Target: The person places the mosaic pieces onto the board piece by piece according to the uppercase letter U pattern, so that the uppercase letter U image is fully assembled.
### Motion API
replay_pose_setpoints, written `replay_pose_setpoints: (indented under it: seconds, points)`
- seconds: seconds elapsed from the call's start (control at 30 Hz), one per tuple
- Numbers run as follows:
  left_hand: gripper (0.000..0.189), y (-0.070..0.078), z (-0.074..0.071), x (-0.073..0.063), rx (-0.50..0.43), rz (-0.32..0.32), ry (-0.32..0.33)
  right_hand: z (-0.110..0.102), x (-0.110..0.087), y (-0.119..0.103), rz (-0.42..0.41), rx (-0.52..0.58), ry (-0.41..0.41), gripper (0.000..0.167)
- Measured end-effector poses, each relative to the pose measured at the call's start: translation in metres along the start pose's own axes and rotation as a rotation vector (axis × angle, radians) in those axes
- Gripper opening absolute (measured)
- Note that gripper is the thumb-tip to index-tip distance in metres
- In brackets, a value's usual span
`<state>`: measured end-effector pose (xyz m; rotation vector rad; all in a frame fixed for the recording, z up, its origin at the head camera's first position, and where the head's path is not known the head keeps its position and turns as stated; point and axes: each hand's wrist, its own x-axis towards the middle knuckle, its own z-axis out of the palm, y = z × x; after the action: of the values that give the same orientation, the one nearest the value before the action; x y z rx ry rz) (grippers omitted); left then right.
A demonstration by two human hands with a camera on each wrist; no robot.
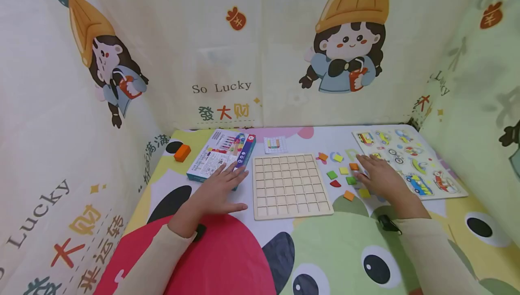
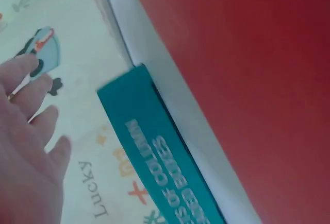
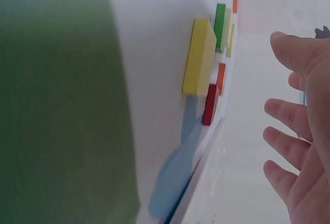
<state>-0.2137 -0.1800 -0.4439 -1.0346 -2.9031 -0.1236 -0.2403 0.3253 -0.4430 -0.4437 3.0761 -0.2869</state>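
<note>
My left hand [image 1: 219,191] is spread beside the front right corner of a flat game box [image 1: 219,150], fingers extended and holding nothing. In the left wrist view the box's teal side [image 2: 147,141] lies to the right of that hand [image 2: 28,152]. The right hand [image 1: 382,178], also with nothing in its grasp, hovers by an orange block [image 1: 354,166] and several other small coloured blocks. Its fingers [image 3: 283,108] are loosely extended in the right wrist view, where a yellow block [image 3: 198,62] and a red block [image 3: 210,104] show on the table.
A wooden grid board [image 1: 290,186] lies between the hands, with a small pattern card [image 1: 275,144] behind it. An orange block [image 1: 182,153] sits left of the box. A picture puzzle board [image 1: 410,159] is at the right. Printed cloth [image 1: 276,60] hangs around the table.
</note>
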Motion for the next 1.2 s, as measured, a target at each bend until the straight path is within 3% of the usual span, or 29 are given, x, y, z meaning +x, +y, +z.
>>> replay_pose_setpoints:
  seconds: [0.23,0.43,0.63,0.8,0.97,1.07,1.2]
  points:
    - [0.093,0.022,0.005,0.008,-0.182,0.119,-0.027,0.004,0.008,-0.005,0.018,0.033,0.003,0.068]
    - [0.096,0.037,0.013,0.017,-0.197,0.027,-0.2,0.002,0.016,-0.011,0.043,0.075,-0.03,0.068]
    - [0.099,0.052,0.016,0.023,-0.225,-0.011,-0.238,0.007,0.026,-0.015,0.033,0.097,-0.053,0.065]
    - [0.099,0.051,0.02,0.02,-0.261,-0.07,-0.261,0.014,0.036,-0.017,0.024,0.112,-0.035,0.064]
    - [0.092,0.041,0.025,0.014,-0.352,-0.054,-0.297,0.016,0.052,-0.021,0.003,0.133,-0.008,0.057]
    - [0.089,0.038,0.026,0.015,-0.364,-0.014,-0.297,0.013,0.061,-0.023,0.068,0.147,-0.031,0.057]
    - [0.088,0.039,0.026,0.019,-0.297,0.003,-0.298,0.011,0.071,-0.021,0.153,0.143,-0.091,0.06]
